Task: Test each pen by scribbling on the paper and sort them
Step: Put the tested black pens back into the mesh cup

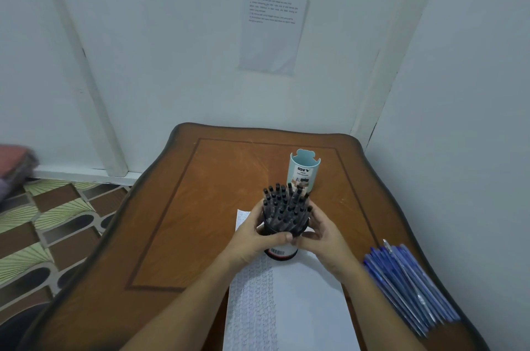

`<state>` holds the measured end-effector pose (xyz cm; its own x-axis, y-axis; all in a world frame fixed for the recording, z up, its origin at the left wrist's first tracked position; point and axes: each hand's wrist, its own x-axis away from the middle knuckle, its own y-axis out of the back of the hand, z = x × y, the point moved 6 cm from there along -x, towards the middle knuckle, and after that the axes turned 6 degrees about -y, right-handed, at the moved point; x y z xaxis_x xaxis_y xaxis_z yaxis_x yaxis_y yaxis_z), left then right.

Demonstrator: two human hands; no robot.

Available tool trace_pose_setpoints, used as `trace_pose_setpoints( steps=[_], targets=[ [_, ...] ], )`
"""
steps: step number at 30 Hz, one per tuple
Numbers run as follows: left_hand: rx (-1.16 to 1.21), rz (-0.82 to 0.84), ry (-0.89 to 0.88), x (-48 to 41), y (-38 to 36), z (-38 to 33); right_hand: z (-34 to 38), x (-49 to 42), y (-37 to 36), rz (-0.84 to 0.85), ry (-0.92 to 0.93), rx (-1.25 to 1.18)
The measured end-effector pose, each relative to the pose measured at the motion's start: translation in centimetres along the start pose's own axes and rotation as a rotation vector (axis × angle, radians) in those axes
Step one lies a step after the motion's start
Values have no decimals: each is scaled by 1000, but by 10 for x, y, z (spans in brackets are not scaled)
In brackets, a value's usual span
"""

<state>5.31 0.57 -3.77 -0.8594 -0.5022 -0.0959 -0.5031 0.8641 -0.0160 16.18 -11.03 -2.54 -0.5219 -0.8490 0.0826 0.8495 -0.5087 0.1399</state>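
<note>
A dark round pen holder (282, 252) packed with several black-capped pens (285, 207) stands on the white paper (298, 307) at the table's middle. My left hand (258, 239) grips the holder's left side, fingers curled round its front. From the right, my right hand (318, 239) holds its other side, and the fingertips of both hands meet in front. Rows of scribbles cover the left half of the paper. A pile of blue pens (410, 284) lies on the table at the right.
A pale blue "DIY" desk organizer cup (303, 173) stands behind the holder. The brown wooden table (177, 236) sits in a corner of white walls; a printed sheet (272, 23) hangs on the back wall. Patterned floor lies to the left.
</note>
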Motion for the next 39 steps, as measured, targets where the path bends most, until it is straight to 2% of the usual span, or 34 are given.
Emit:
trace_pose_setpoints(
  steps=[14,21,26,33,39],
  targets=[
    [-128,-154,-57,0,5,-14,-24,15,-7,-36,-73,358],
    [-170,-342,-30,-14,51,-14,-32,13,-3,-42,-154,481],
    [-176,-437,-73,-20,74,-17,-35,11,-4,-49,-159,494],
    [-149,-449,-75,-21,77,-4,-41,5,-4,-45,-172,515],
    [-128,-455,-81,-20,77,-3,-34,-23,12,-67,-246,359]
  ],
)
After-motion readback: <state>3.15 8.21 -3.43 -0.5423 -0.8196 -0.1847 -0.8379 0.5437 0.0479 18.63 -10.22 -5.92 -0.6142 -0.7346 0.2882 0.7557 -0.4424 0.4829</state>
